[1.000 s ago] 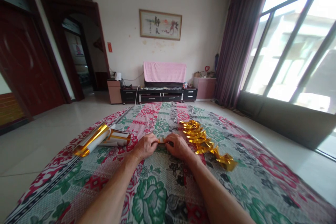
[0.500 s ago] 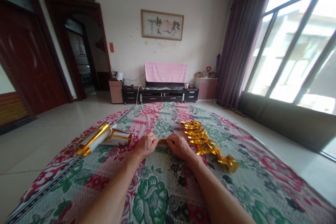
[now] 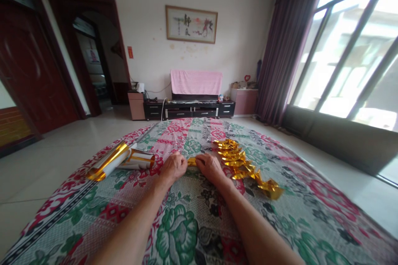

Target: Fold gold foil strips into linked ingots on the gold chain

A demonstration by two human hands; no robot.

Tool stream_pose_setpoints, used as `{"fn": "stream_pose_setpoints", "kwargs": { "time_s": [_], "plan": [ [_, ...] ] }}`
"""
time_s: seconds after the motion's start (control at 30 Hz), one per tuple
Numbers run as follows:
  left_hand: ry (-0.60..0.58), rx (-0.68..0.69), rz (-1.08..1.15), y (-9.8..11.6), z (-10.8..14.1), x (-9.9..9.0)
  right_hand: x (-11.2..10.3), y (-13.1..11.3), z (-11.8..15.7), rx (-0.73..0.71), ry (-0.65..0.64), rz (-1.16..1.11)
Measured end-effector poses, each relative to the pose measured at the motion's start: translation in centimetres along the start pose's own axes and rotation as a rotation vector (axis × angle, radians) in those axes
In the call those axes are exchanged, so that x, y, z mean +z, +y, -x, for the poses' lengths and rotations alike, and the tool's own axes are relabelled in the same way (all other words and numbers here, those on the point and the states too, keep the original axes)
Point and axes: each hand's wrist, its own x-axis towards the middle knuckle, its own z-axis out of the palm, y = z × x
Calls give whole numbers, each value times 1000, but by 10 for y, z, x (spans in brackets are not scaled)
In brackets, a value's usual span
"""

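Note:
Between my two hands a small strip of gold foil paper (image 3: 192,161) stretches, just above the patterned tablecloth (image 3: 177,232). My left hand (image 3: 174,166) is closed on its left end, my right hand (image 3: 209,166) on its right end; the fingers hide both ends. To the right of my right hand lies a row of folded gold foil pieces (image 3: 233,155), trailing toward the front right. Loosely rolled sheets of gold foil paper with white backs (image 3: 113,160) rest on the cloth, left of my left hand.
Beyond the round table stands a black TV cabinet (image 3: 183,112) with a pink cloth (image 3: 196,82) draped over what stands on it. A purple curtain (image 3: 278,49) and a large window are on the right. Dark red doors (image 3: 31,58) line the left side.
More of the gold strip shows between my hands, its face now brighter. Both hands keep nearly the same place and grip. The whole view has shifted slightly.

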Motion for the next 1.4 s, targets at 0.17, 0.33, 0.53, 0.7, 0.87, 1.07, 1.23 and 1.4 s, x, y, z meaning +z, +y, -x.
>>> {"fn": "stream_pose_setpoints", "kwargs": {
  "time_s": [0.17,0.33,0.53,0.7,0.87,1.07,1.23,1.4],
  "plan": [
    [-20,-38,-15,2,-1,0,4,-1,-2,92,-31,-7],
    [4,-45,-20,3,-1,0,4,-3,-4,119,-34,0],
    [63,-24,14,-1,0,6,2,-7,-3,156,-3,-2],
    [52,85,162,-6,0,7,1,-8,-2,152,-3,-9],
    [-27,218,287,-17,0,6,2,-3,-1,31,-22,-42],
    [-69,298,311,-22,0,1,0,2,1,-55,-28,-87],
    [-24,306,270,-18,1,-1,-1,-1,3,-49,2,-68],
    [50,239,281,-14,1,-4,-2,-2,3,-81,75,-146]
  ]
}}
